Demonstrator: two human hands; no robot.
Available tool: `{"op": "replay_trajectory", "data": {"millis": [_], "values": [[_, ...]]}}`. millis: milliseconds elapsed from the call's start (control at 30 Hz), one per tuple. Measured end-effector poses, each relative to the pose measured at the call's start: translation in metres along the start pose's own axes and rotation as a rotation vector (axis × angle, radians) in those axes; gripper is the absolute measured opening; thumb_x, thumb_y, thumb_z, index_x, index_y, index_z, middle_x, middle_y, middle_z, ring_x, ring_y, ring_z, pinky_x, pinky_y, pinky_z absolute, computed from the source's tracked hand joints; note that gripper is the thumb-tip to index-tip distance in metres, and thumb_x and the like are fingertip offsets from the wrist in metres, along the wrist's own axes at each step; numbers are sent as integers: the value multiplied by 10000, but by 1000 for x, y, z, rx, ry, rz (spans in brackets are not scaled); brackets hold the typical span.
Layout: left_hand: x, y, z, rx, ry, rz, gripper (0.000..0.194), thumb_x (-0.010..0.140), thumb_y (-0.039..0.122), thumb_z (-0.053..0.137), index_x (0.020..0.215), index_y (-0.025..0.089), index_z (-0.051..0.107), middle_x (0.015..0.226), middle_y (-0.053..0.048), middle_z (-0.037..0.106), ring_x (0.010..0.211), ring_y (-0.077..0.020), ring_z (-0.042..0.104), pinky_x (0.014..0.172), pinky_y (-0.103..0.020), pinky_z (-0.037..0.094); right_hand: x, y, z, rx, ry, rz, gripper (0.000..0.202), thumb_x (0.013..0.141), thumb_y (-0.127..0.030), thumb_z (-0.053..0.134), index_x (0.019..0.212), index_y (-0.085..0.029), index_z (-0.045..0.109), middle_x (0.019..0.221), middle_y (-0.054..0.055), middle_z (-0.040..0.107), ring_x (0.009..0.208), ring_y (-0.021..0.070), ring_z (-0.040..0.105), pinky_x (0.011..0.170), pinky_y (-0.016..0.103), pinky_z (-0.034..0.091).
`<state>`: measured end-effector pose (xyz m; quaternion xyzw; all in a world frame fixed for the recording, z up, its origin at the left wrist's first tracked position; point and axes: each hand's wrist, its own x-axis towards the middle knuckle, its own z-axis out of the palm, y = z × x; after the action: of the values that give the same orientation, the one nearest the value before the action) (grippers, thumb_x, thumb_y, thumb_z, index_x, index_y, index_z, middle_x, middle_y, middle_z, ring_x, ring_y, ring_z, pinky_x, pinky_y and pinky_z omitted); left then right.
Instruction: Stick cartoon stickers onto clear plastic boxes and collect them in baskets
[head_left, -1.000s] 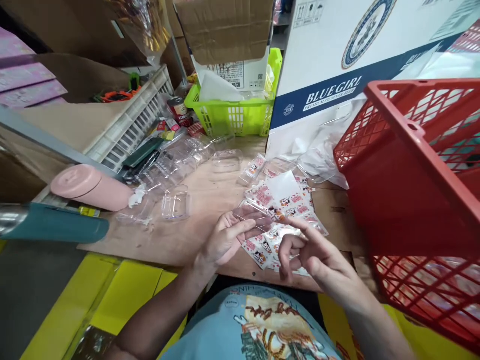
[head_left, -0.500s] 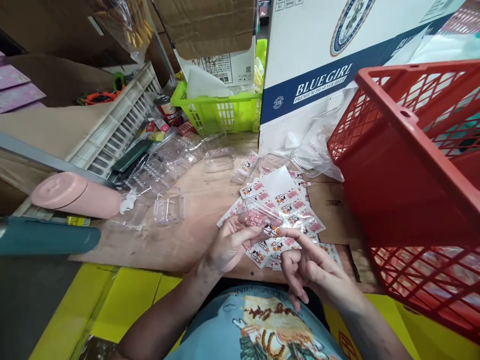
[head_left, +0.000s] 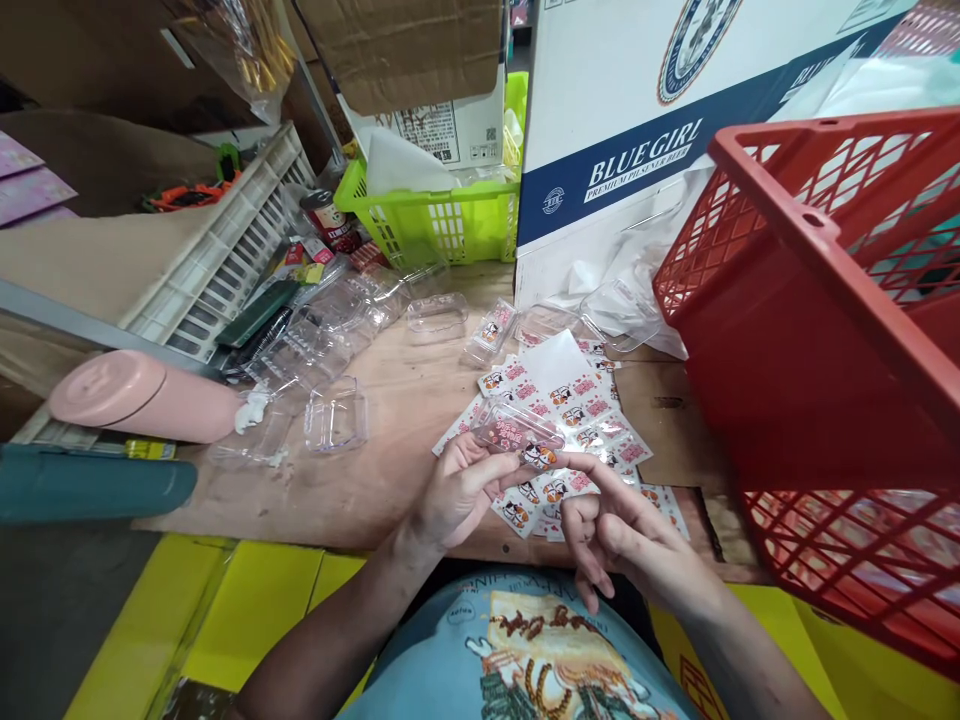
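Note:
My left hand [head_left: 463, 492] is closed on a small clear plastic case [head_left: 514, 422], thumb in front and fingers behind. Pink lettering and a cat picture [head_left: 538, 456] show at the case's near side. With its index finger stretched out, my right hand [head_left: 634, 530] touches the right end of the cat picture, and its other fingers are loosely curled with nothing in them. Beneath both hands lie overlapping sticker sheets [head_left: 574, 415] printed with cats and pink lettering. Just beyond them, another clear case with a cat sticker [head_left: 491, 332] rests on the table.
Several clear plastic cases [head_left: 336, 415] lie left of the sheets. A pink bottle [head_left: 142, 395] and a teal cylinder [head_left: 97, 484] are at the far left. A red basket [head_left: 817, 330] stands at the right, a green basket [head_left: 442, 222] and a large carton [head_left: 592, 240] at the back.
The view has shifted slightly. My left hand keeps its hold on the case, and my right index finger stays against the cat picture; little else differs.

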<state>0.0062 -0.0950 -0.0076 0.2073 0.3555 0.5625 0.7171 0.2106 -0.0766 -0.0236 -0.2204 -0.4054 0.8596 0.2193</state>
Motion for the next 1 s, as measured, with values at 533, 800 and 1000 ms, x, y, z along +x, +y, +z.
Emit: {"op": "replay_trajectory", "data": {"millis": [533, 800, 1000], "values": [[0, 0, -4, 11, 55, -4, 212, 755, 120, 724, 964, 129, 759, 1004, -104, 775, 1038, -282, 708, 1012, -449, 521, 4, -1, 5, -57, 55, 3, 661, 937, -466, 595, 1461, -228, 272, 652, -57, 533, 466, 94, 504, 492, 268, 533], [1, 0, -4, -79, 67, 3, 170, 884, 257, 640, 909, 133, 753, 1042, -110, 767, 1037, -269, 709, 1008, -478, 520, 5, -2, 9, -53, 82, -13, 693, 948, -416, 592, 1498, -228, 215, 641, -69, 523, 456, 84, 472, 486, 268, 534], [2, -1, 1, -49, 132, 31, 182, 863, 319, 679, 874, 147, 739, 996, -90, 775, 996, -259, 721, 1001, -496, 519, 4, -6, 14, -112, 120, -16, 664, 947, -437, 587, 1478, -226, 250, 624, -72, 534, 443, 82, 469, 475, 250, 508]]}}
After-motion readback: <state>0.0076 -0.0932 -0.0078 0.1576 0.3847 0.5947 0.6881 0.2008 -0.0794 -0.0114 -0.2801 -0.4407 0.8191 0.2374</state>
